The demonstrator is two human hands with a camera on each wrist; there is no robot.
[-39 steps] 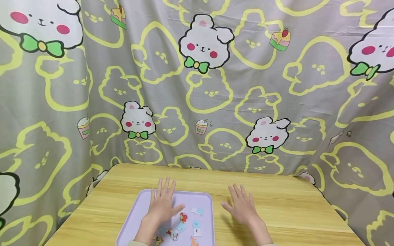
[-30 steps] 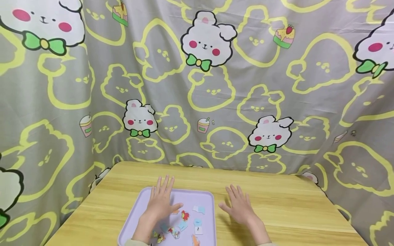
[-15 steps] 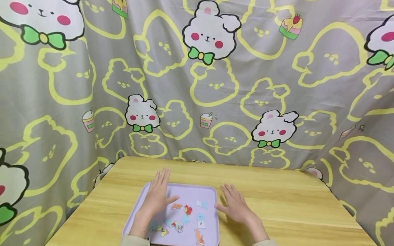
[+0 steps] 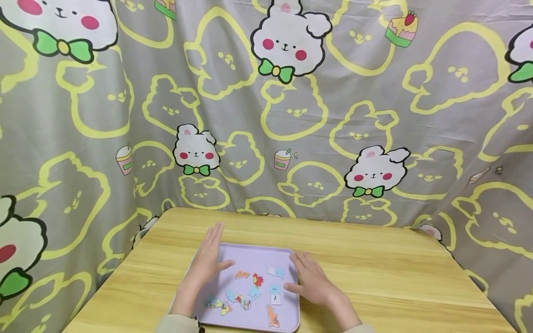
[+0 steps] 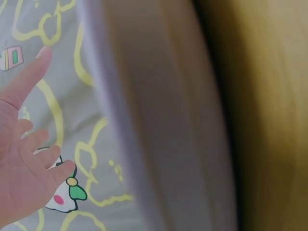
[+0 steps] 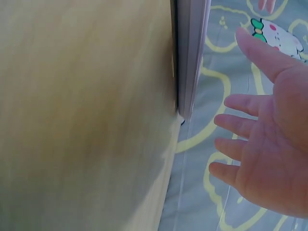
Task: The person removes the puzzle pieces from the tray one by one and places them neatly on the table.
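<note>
A lilac tray [image 4: 241,254] lies on the table with several small flat cut-out pieces in it. Among them are an orange piece [image 4: 272,315], a red piece [image 4: 257,280], a blue-and-white piece [image 4: 276,272] and a yellowish piece [image 4: 220,306]. My left hand [image 4: 206,263] is over the tray's left rim, fingers straight and thumb spread inward. At the right rim my right hand [image 4: 313,280] overlaps the edge, thumb over the tray. The left wrist view shows my left palm [image 5: 29,163] beside the tray's wall [image 5: 163,115]; the right wrist view shows my right palm [image 6: 269,134], holding nothing.
The wooden table [image 4: 387,273] extends around the tray, with more width to the right. A grey curtain [image 4: 250,115] printed with yellow outlines and white rabbits hangs behind the table and along both sides.
Both hands have come to the tray's sides: the left shifted left and turned edge-on, the right moved left onto the right rim. The head view has tilted down, showing more of the tray.
</note>
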